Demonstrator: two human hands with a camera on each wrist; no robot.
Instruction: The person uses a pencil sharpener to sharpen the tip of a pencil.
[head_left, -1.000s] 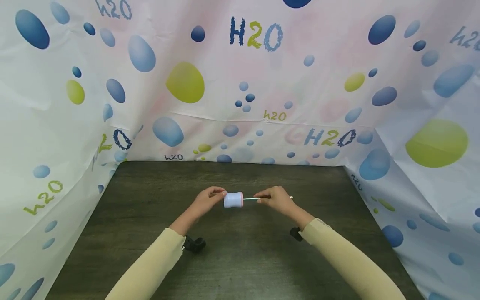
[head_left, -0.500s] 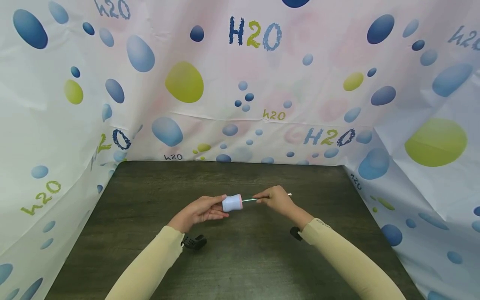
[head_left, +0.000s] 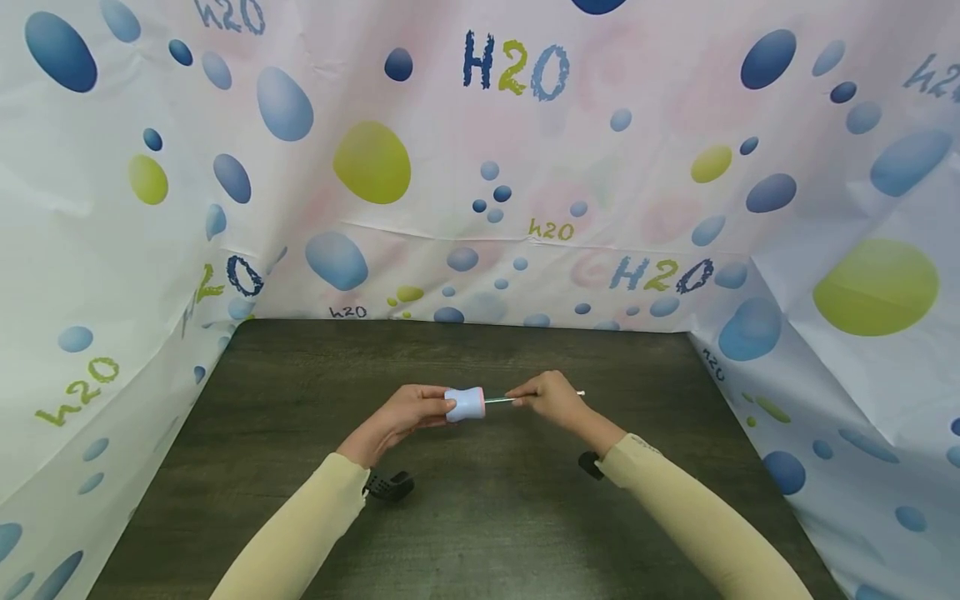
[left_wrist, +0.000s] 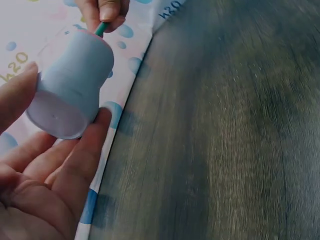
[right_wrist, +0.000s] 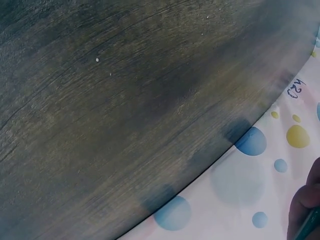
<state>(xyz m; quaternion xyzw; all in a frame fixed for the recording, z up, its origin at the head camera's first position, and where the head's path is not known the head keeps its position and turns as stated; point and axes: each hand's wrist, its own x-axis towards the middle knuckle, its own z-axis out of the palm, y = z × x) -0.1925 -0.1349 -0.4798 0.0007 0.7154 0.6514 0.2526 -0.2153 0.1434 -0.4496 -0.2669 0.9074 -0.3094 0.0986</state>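
So the left hand has a pale blue cup between thumb and fingers, tilted, its round base facing the camera. Up top, the right hand is pinching a green stick right at the cup's pink-edged far end. Dark woodgrain worktop on the right, spotty sheet behind.

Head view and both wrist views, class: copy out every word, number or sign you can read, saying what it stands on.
"H2O": twice, large, on the backdrop, top middle and right of centre.
"h2O": several times on the backdrop, also in both wrist views.
"2O": backdrop's left corner, its start unclear.
Right sleeve: a mark too small to read.
Pale blue piece and green stick: no readable text.
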